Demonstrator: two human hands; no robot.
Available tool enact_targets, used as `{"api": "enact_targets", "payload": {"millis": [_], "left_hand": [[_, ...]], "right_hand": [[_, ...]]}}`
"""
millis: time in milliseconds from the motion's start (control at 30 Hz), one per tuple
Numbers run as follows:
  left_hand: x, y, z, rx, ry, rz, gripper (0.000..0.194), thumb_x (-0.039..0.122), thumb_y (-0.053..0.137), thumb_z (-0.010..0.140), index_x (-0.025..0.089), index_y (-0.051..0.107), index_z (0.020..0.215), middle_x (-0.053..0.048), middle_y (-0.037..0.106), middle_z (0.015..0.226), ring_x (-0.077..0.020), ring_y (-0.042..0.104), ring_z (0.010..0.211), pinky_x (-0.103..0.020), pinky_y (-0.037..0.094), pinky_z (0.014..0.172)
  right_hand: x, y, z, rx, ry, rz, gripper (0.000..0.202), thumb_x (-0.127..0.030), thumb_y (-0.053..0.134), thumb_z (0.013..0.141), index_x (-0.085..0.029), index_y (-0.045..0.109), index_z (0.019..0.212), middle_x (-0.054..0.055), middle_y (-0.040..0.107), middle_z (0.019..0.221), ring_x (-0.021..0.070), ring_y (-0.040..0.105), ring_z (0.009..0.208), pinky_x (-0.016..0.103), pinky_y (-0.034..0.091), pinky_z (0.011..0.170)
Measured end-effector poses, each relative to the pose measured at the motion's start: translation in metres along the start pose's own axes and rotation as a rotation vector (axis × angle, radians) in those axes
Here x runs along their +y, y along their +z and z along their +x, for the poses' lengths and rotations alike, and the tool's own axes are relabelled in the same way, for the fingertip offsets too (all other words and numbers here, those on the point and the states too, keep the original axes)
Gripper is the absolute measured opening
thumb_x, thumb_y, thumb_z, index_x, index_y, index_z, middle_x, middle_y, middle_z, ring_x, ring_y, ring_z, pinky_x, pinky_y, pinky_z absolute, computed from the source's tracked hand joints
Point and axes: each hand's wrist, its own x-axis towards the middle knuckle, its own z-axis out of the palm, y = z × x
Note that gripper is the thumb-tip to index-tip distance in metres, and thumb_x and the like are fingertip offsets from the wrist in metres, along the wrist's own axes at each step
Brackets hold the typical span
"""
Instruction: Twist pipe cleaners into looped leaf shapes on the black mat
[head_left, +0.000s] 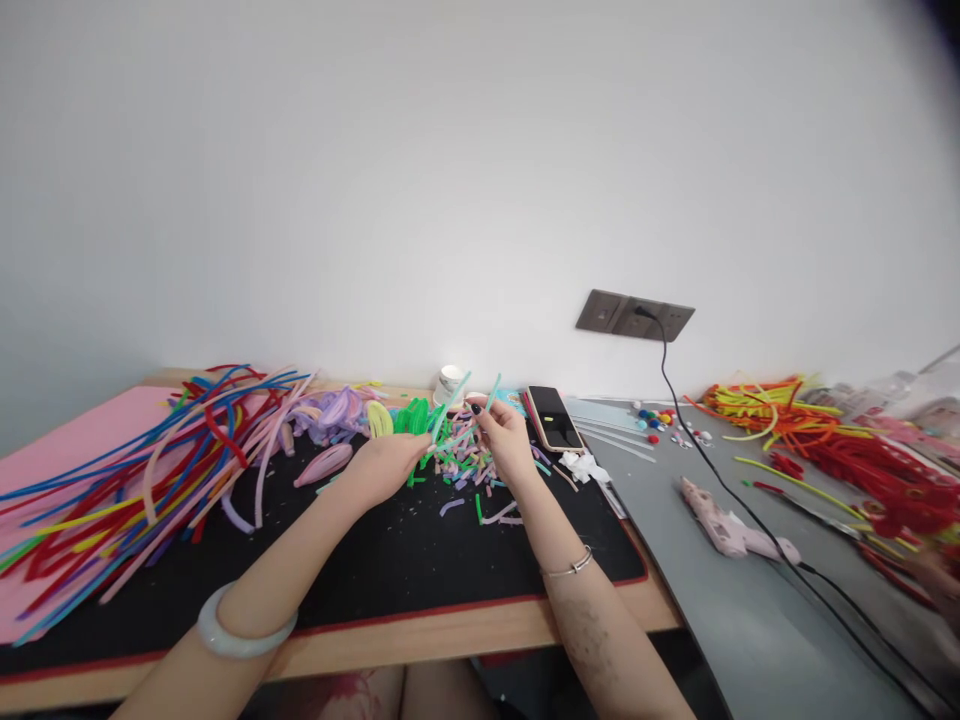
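Both my hands are raised over the middle of the black mat, pinching a mint-green pipe cleaner (pixel 453 395). My left hand (pixel 388 466) closes on it from the left, with one end sticking up past the fingers. My right hand (pixel 507 438) pinches it between thumb and fingertips, and another tip points upward there. I cannot tell whether it is one bent stem or two. Below the hands lies a heap of short cut pipe cleaner pieces (pixel 457 466). Bundles of green pipe cleaners (pixel 413 418) and yellow ones (pixel 379 420) sit just behind my left hand.
Long coloured pipe cleaners (pixel 172 450) spread over the left side. A white cup (pixel 450 382) and a phone (pixel 555 418) stand behind. On the grey table to the right lie a corded glue gun (pixel 731 525), pompoms (pixel 654 420), scissors (pixel 821 518) and another person's hand (pixel 937 575).
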Motion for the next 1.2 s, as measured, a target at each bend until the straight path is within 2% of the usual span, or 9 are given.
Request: {"api": "enact_targets", "payload": {"millis": [233, 433, 567, 667, 833, 967, 1200], "left_hand": [[0.000, 0.005, 0.000, -0.078, 0.033, 0.049, 0.029, 0.027, 0.030, 0.089, 0.022, 0.058, 0.084, -0.007, 0.065, 0.078, -0.0197, 0.061, 0.072, -0.025, 0.039, 0.059], [0.004, 0.005, -0.001, -0.099, 0.060, -0.017, 0.025, 0.026, 0.035, 0.088, 0.022, 0.058, 0.079, -0.007, 0.064, 0.075, -0.0204, 0.061, 0.070, -0.026, 0.040, 0.061], [0.004, 0.007, -0.001, -0.105, 0.080, 0.000, 0.025, 0.025, 0.035, 0.087, 0.021, 0.058, 0.080, -0.007, 0.065, 0.079, -0.0194, 0.062, 0.075, -0.025, 0.041, 0.064], [0.002, 0.010, -0.001, -0.106, 0.099, 0.028, 0.026, 0.026, 0.032, 0.089, 0.021, 0.057, 0.083, -0.007, 0.065, 0.081, -0.0200, 0.062, 0.076, -0.026, 0.041, 0.064], [0.001, 0.009, -0.002, -0.047, 0.110, -0.009, 0.028, 0.031, 0.031, 0.091, 0.021, 0.056, 0.085, -0.006, 0.065, 0.083, -0.0194, 0.061, 0.079, -0.025, 0.042, 0.067], [0.003, 0.007, -0.002, -0.025, 0.131, -0.009, 0.030, 0.033, 0.029, 0.092, 0.021, 0.055, 0.088, -0.006, 0.065, 0.083, -0.0184, 0.061, 0.079, -0.025, 0.042, 0.068], [0.005, 0.005, -0.001, -0.001, 0.142, 0.031, 0.033, 0.036, 0.027, 0.093, 0.021, 0.055, 0.089, -0.005, 0.064, 0.081, -0.0181, 0.060, 0.076, -0.024, 0.040, 0.064]], "right_hand": [[-0.010, 0.000, -0.002, -0.037, -0.008, -0.029, 0.030, -0.038, 0.056, 0.075, -0.016, 0.059, 0.096, -0.004, 0.049, 0.059, 0.0055, 0.032, 0.040, 0.020, 0.020, 0.038], [-0.009, -0.002, -0.003, -0.065, -0.048, -0.159, 0.022, -0.036, 0.061, 0.071, -0.015, 0.060, 0.079, -0.006, 0.037, 0.047, 0.0064, 0.029, 0.042, 0.021, 0.019, 0.042], [-0.010, 0.000, -0.004, -0.063, -0.058, -0.203, 0.022, -0.035, 0.060, 0.071, -0.016, 0.052, 0.063, -0.006, 0.037, 0.045, 0.0068, 0.029, 0.042, 0.022, 0.021, 0.043], [-0.009, 0.000, -0.004, -0.052, -0.055, -0.209, 0.022, -0.034, 0.060, 0.071, -0.017, 0.050, 0.062, -0.006, 0.040, 0.046, 0.0070, 0.031, 0.042, 0.021, 0.023, 0.044], [-0.001, -0.002, -0.001, 0.051, -0.069, -0.201, 0.023, -0.034, 0.062, 0.071, -0.017, 0.049, 0.062, -0.007, 0.040, 0.046, 0.0076, 0.034, 0.043, 0.022, 0.028, 0.046], [0.000, -0.002, 0.001, 0.169, -0.053, -0.068, 0.029, -0.034, 0.065, 0.070, -0.019, 0.043, 0.058, -0.008, 0.035, 0.043, 0.0066, 0.029, 0.041, 0.022, 0.025, 0.043], [0.007, -0.002, 0.003, 0.235, -0.009, 0.119, 0.033, -0.035, 0.067, 0.069, -0.020, 0.040, 0.058, -0.010, 0.031, 0.036, 0.0057, 0.025, 0.034, 0.022, 0.021, 0.039]]}}
